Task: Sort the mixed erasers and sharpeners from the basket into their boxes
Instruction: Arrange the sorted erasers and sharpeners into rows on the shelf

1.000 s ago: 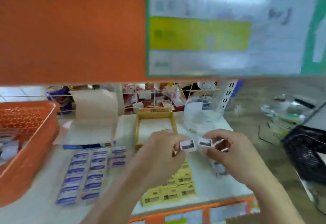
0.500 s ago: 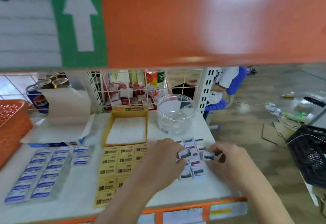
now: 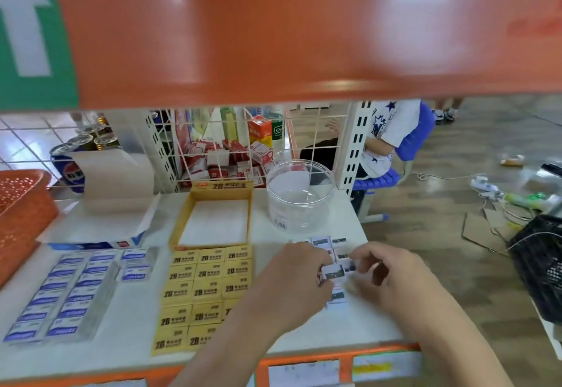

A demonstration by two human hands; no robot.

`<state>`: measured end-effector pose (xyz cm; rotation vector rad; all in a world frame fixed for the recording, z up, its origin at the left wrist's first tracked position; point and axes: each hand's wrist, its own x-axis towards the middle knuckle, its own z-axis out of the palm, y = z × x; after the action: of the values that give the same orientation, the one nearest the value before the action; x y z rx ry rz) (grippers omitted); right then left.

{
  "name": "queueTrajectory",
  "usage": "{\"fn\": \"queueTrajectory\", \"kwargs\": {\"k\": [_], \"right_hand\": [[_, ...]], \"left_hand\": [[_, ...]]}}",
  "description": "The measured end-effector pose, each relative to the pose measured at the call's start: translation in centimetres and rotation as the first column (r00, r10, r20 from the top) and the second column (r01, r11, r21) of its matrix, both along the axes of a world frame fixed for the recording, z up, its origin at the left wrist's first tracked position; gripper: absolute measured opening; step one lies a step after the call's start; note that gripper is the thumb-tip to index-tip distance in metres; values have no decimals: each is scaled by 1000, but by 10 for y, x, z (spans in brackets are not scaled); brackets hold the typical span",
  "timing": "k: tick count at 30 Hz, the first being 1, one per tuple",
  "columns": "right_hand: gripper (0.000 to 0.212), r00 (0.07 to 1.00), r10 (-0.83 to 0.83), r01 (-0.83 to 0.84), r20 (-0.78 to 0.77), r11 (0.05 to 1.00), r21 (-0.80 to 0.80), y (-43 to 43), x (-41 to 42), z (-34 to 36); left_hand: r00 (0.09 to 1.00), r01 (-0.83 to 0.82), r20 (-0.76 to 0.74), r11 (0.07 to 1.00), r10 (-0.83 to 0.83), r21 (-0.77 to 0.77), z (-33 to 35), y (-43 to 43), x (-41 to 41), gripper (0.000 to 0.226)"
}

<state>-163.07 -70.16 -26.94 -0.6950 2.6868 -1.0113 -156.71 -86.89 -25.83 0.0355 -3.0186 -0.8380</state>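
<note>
white shelf (image 3: 359, 329), wooden floor (image 3: 456, 191), left hand (image 3: 292, 283) pinching eraser (image 3: 333, 274), right hand (image 3: 395, 277) grip unclear

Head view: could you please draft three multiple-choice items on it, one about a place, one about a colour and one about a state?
1. Where does the clear tub stand?
A) right of the yellow box
B) left of it
C) stacked on top of it

2. What colour are the erasers laid in rows just in front of the yellow box?
A) green
B) yellow
C) red

3. What is the left hand doing?
A) resting flat and open
B) lifting the clear tub
C) pinching a small white piece

Answers:
1 A: the tub stands beside the box's right wall.
2 B: their wrappers are yellow with black print.
3 C: its fingertips are curled on the piece, well short of the tub.
</note>
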Motion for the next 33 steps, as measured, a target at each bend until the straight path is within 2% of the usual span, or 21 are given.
{"fn": "queueTrajectory", "kwargs": {"k": [2,5,9,12,17,26,33], "right_hand": [[30,997,77,-76,20,997,-18,2,4,3],[26,996,85,-85,2,995,-43,6,6,5],[40,997,66,-66,-32,998,-2,12,5,0],[40,999,25,-22,-37,997,71,15,2,-5],[23,1000,-7,8,-3,993,117,7,7,-10],[25,998,-45,49,-38,992,117,-1,11,-10],[25,996,-91,91,-11,989,113,-3,18,-6]], "left_hand": [[1000,21,1,1000,-21,8,-2,7,-4,10],[998,57,-4,998,-57,17,-2,16,-6,10],[999,34,-24,999,-33,41,-1,15,-4,34],[997,-52,-64,999,52,9,2,2,2,39],[988,-147,-61,988,145,-37,2,-13,11,39],[991,-137,-14,985,137,-108,3,-8,19,37],[986,-142,80,989,146,-51,6,-9,26,28]]}}
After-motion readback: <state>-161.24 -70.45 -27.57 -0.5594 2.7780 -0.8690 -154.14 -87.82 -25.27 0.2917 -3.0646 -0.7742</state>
